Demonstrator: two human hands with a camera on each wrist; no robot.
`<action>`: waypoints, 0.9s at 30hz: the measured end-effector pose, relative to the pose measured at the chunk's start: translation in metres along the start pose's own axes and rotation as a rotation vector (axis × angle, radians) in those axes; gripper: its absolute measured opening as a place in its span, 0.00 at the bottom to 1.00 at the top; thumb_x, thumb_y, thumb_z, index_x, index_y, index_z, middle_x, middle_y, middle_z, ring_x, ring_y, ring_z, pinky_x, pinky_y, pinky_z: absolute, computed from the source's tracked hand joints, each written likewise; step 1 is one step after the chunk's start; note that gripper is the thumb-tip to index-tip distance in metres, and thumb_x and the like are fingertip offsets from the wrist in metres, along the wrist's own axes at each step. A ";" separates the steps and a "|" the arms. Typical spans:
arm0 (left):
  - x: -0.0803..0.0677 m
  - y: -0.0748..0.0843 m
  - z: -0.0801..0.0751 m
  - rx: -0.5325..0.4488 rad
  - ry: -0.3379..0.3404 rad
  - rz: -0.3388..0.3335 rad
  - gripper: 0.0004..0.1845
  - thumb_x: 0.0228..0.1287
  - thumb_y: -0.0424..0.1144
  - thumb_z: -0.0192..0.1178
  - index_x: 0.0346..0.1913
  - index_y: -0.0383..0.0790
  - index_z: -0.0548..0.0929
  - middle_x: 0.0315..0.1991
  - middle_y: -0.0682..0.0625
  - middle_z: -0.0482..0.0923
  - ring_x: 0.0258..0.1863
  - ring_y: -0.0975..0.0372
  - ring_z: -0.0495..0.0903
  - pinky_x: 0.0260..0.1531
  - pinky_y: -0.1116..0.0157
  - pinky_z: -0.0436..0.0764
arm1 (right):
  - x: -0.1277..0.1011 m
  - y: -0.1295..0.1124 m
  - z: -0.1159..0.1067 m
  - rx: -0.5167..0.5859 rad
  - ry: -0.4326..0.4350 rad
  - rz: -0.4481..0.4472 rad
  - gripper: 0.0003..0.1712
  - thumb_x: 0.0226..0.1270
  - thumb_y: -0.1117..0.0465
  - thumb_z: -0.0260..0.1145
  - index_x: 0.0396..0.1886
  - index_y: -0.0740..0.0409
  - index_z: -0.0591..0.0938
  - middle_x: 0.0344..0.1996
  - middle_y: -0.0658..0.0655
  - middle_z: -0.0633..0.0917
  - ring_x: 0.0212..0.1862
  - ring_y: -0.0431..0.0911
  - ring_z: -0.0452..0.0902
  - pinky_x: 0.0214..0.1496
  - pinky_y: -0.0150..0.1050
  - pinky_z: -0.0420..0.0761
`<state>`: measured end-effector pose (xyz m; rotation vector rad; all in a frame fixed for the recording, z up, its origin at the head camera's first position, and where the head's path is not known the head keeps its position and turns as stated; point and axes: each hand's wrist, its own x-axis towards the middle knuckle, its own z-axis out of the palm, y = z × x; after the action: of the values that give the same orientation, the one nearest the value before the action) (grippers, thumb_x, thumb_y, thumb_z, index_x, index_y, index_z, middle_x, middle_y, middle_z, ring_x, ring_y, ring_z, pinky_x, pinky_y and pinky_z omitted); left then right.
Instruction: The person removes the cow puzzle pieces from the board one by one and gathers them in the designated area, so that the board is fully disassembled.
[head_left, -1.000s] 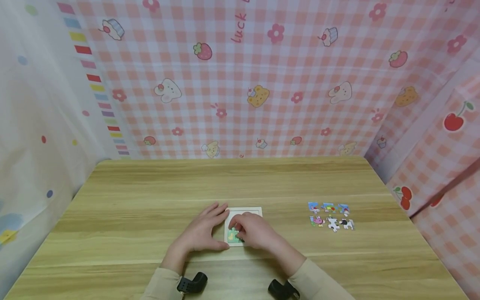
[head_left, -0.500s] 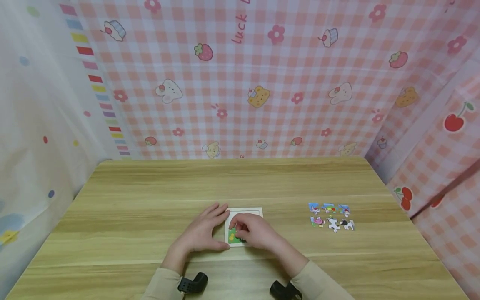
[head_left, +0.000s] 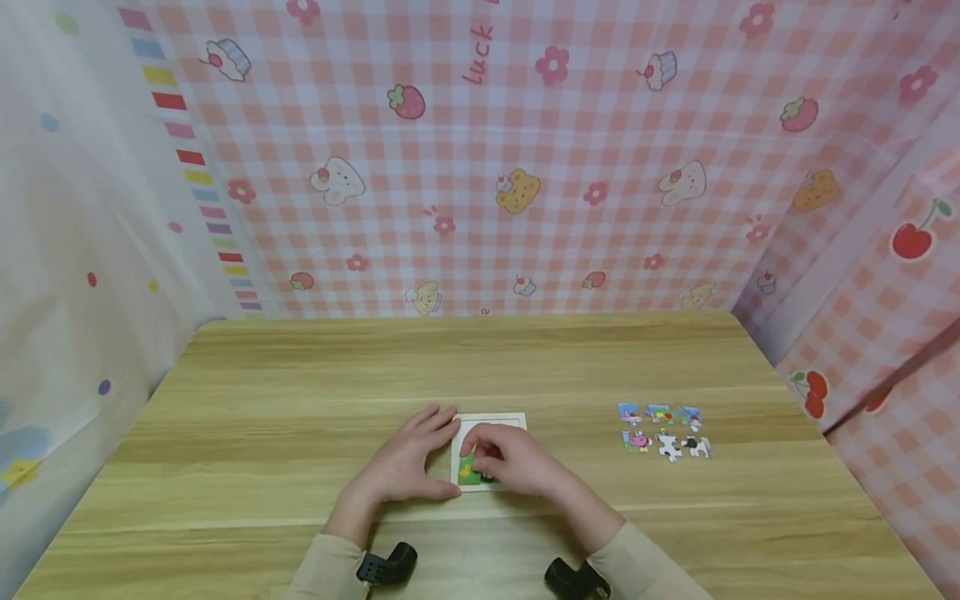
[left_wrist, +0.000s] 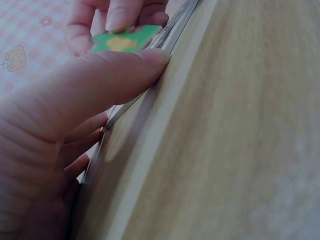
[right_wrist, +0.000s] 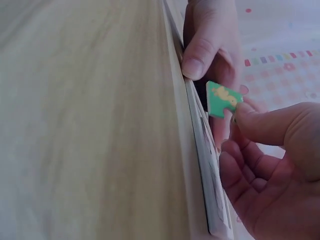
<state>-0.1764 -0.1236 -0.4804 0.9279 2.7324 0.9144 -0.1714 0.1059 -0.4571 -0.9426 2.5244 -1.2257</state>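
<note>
A white puzzle frame [head_left: 504,419] lies flat on the wooden table [head_left: 300,383]. My right hand [head_left: 480,457] pinches a green puzzle piece [head_left: 468,470] with a yellow figure, tilted over the frame's near left corner. In the right wrist view the green piece [right_wrist: 222,98] sits between thumb and finger, lifted off the frame [right_wrist: 206,170]. My left hand [head_left: 435,454] lies flat beside the frame's left edge. Its thumb [left_wrist: 105,82] presses straight against the frame's edge [left_wrist: 131,101], just below the green piece [left_wrist: 125,40].
Several loose puzzle pieces [head_left: 663,433] lie in two short rows on the table to the right. Pink checked cloth walls [head_left: 525,167] close in the back and right side, and a pale dotted curtain [head_left: 75,250] hangs at the left.
My right hand has shifted slightly and tilted the green piece, which now shows more of its face. The left hand has stayed at the frame's edge.
</note>
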 end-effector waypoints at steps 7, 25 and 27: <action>0.002 -0.001 0.002 0.014 -0.005 -0.021 0.52 0.46 0.56 0.75 0.73 0.37 0.67 0.77 0.48 0.56 0.77 0.50 0.46 0.70 0.44 0.56 | -0.017 0.006 -0.021 0.096 0.035 0.053 0.08 0.67 0.71 0.65 0.39 0.53 0.82 0.27 0.46 0.76 0.32 0.40 0.71 0.37 0.34 0.73; 0.000 0.002 -0.001 0.020 -0.023 -0.025 0.52 0.47 0.55 0.75 0.73 0.36 0.66 0.77 0.47 0.55 0.77 0.48 0.46 0.72 0.45 0.53 | -0.120 0.060 -0.100 -0.032 0.192 0.155 0.09 0.64 0.71 0.68 0.43 0.58 0.82 0.28 0.48 0.79 0.30 0.37 0.75 0.32 0.32 0.78; 0.000 0.003 -0.001 0.016 -0.024 -0.026 0.52 0.47 0.55 0.75 0.73 0.36 0.66 0.77 0.47 0.55 0.77 0.48 0.46 0.72 0.45 0.53 | -0.129 0.063 -0.105 -0.037 0.214 0.166 0.09 0.63 0.72 0.68 0.41 0.59 0.82 0.28 0.48 0.79 0.30 0.36 0.75 0.32 0.32 0.79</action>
<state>-0.1751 -0.1228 -0.4778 0.8977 2.7294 0.8727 -0.1430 0.2812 -0.4510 -0.6221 2.7320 -1.2946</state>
